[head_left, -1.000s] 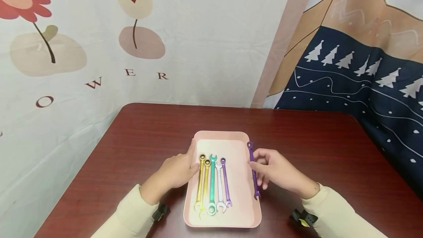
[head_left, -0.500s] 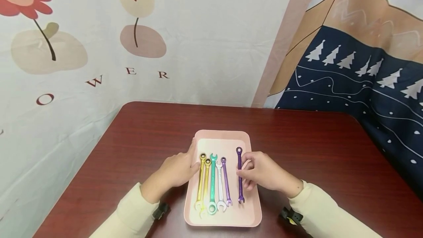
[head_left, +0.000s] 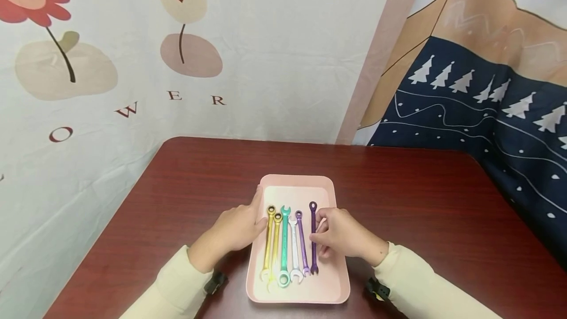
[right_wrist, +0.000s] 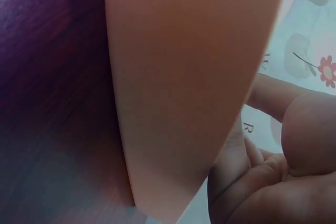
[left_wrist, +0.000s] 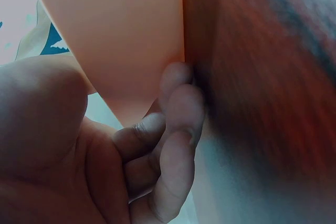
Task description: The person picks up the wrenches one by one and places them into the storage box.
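Observation:
A pink tray [head_left: 305, 295] holds a row of combination wrenches lying lengthwise: two gold wrenches [head_left: 267, 245], a green wrench [head_left: 284, 245], a silver wrench [head_left: 294, 247] and a light purple wrench [head_left: 303, 242]. My right hand [head_left: 343, 233] reaches over the tray's right rim and pinches a dark purple wrench [head_left: 313, 235] between thumb and fingers, just right of the light purple one. My left hand [head_left: 236, 228] holds the tray's left side, thumb over the rim. In the left wrist view its fingers [left_wrist: 178, 156] bend against the outer wall. The right wrist view hides the held wrench behind the tray wall [right_wrist: 184, 77].
The tray stands near the front of a dark red wooden table [head_left: 212, 171]. Behind the table hangs a white cloth [head_left: 283, 63] printed with flowers and letters. A navy cloth [head_left: 443, 97] with white trees hangs at the right.
My right hand has carried the dark purple wrench left, from over the tray's right rim to beside the light purple wrench. The left hand has stayed on the tray's left side.

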